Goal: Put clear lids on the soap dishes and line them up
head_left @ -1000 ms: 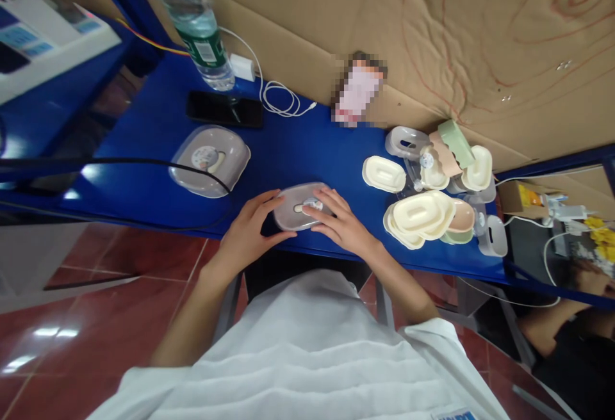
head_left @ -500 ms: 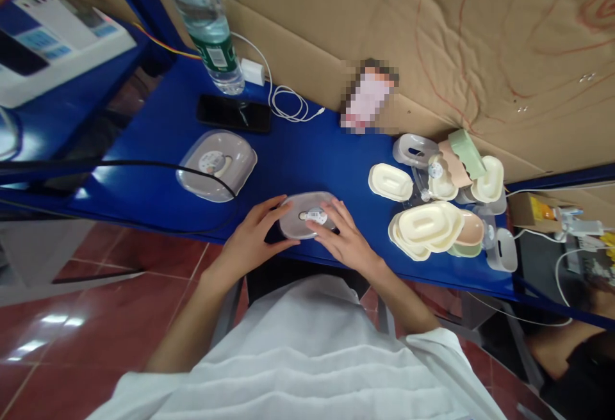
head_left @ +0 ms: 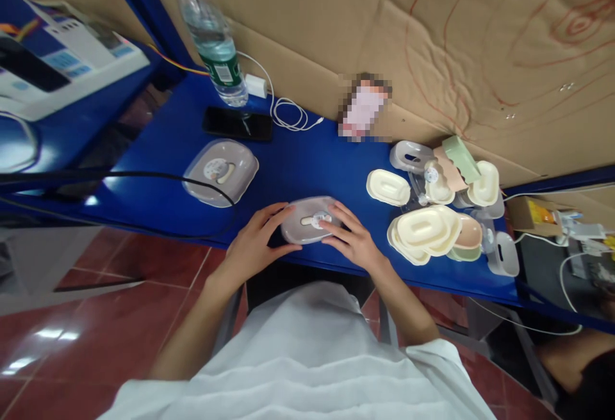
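Nearest the white shirt point(head_left: 293, 356), two bare hands frame a grey lidded container point(head_left: 293, 228) at the middle of the near edge of the blue tabletop point(head_left: 307, 164). Its long axis runs roughly left to right, nearly along that edge, the right end angled slightly toward the far side; its top, with a round sticker point(head_left: 321, 219), faces up. The left hand point(head_left: 250, 244) curves around the left end, thumb and fingers spread, tips at the rim. The right hand point(head_left: 356, 241) lies over the right end, fingers spread, some tips by the sticker. How firmly either presses cannot be told.

Toward the tabletop's left edge sits a larger grey container point(head_left: 240, 183), a black cable point(head_left: 144, 176) passing across it in view. To the right are overlapping cream pieces point(head_left: 425, 228), with pink point(head_left: 469, 232) and green point(head_left: 465, 253) ones beside them, and a grey slotted piece point(head_left: 504, 257) near the right edge. A single cream piece point(head_left: 387, 187) lies just behind the overlapping ones.

Farther back, a black phone point(head_left: 236, 124) lies before a water bottle point(head_left: 225, 74), near a white charger point(head_left: 255, 86) and a coiled cable point(head_left: 291, 116). A pixelated device point(head_left: 364, 109) is at the far edge, before brown cardboard point(head_left: 307, 36).
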